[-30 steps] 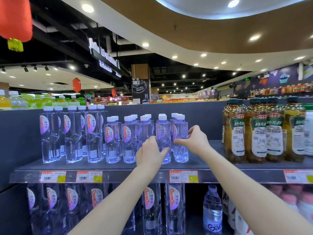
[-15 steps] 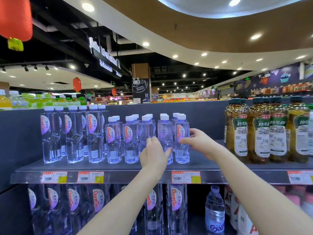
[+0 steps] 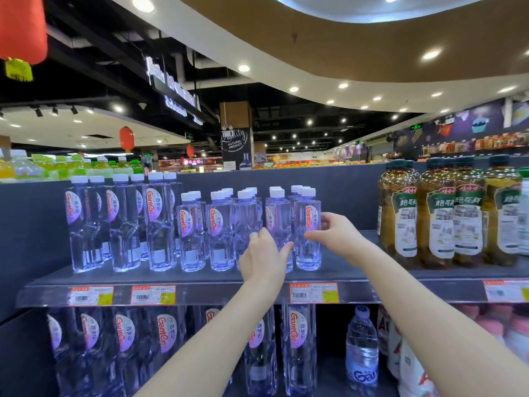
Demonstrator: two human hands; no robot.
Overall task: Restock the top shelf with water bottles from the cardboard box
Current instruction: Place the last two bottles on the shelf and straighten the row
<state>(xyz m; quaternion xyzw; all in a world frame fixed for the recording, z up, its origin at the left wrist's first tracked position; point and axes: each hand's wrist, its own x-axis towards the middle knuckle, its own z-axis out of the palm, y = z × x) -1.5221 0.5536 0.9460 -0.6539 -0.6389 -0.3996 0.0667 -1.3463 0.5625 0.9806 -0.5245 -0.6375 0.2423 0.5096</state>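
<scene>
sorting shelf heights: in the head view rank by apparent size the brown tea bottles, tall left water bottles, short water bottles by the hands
1. brown tea bottles
2. tall left water bottles, close to the tea bottles, so unsure
3. short water bottles, clearly smallest

Clear water bottles with white caps and pink-lilac oval labels lettered in red stand on the dark grey top shelf. Right of them, amber bottles wear dark green caps and green-and-white labels. Orange-and-yellow price tags line the shelf's edge.
</scene>
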